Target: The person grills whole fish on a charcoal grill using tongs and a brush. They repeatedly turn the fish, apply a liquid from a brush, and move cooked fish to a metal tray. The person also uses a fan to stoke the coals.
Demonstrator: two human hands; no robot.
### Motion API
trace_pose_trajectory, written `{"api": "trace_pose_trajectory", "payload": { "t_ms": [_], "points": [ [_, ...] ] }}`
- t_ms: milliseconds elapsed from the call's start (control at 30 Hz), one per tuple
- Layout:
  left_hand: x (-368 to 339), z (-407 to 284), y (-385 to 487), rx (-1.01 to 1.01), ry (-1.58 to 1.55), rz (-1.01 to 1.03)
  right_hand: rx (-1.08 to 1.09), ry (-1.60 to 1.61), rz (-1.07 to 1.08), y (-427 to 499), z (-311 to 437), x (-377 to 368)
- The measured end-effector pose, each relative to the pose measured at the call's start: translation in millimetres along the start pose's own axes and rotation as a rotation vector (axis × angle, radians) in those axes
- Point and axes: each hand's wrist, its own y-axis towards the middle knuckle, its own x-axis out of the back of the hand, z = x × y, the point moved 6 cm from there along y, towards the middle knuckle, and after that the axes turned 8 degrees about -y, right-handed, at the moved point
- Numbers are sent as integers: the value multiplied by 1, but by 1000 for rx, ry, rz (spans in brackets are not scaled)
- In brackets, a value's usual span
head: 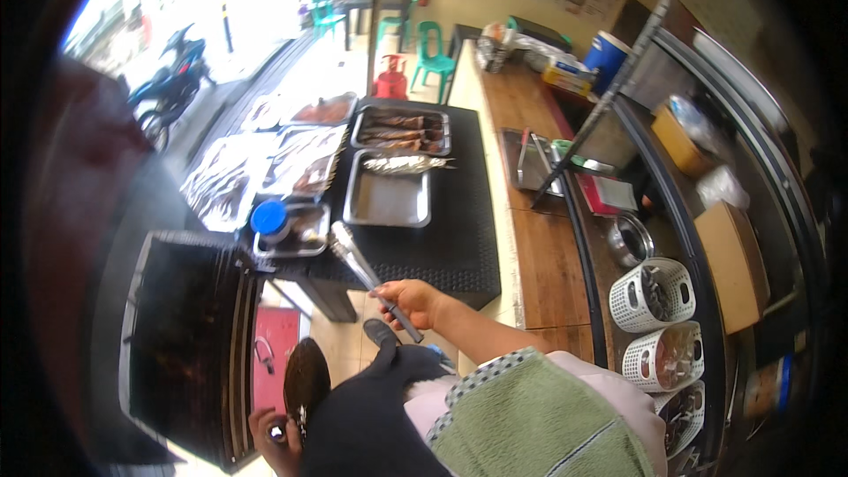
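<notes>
My right hand [414, 305] grips a pair of metal tongs [361, 265] near the handle end. The tongs point away from me, their tips over the near edge of a black table [457, 238], beside a small metal tray [311, 222]. Low at the left, my left hand [268, 434] is closed around a handle with a round end. Against that hand shows a dark oval object [307, 374]; its exact kind is unclear. A mostly bare metal tray [387, 202] carries a foil-wrapped item [401, 163] across its far side. Behind it, another tray holds browned grilled food [401, 132].
A black grill box [185, 344] stands close on my left, with smoke near it. Foil-covered trays [301, 156] and a blue-lidded container [269, 217] crowd the table's left side. To the right run a wooden counter [550, 252] and shelves with white baskets [652, 295].
</notes>
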Motion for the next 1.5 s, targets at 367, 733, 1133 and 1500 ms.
{"api": "trace_pose_trajectory", "payload": {
  "t_ms": [367, 733, 1133, 1500],
  "points": [
    [-31, -9, 57, 170, -45, -38, 207, -209, 118, 53, 85, -2],
    [-113, -40, 169, 493, 116, -114, 283, -630, -54, 107, 164, 119],
    [-143, -46, 200, 875, 186, -97, 391, -1415, -559, 155, 215, 208],
    [-146, -37, 221, 829, 226, 182, 369, -1567, -797, 140, 185, 216]
  ]
}}
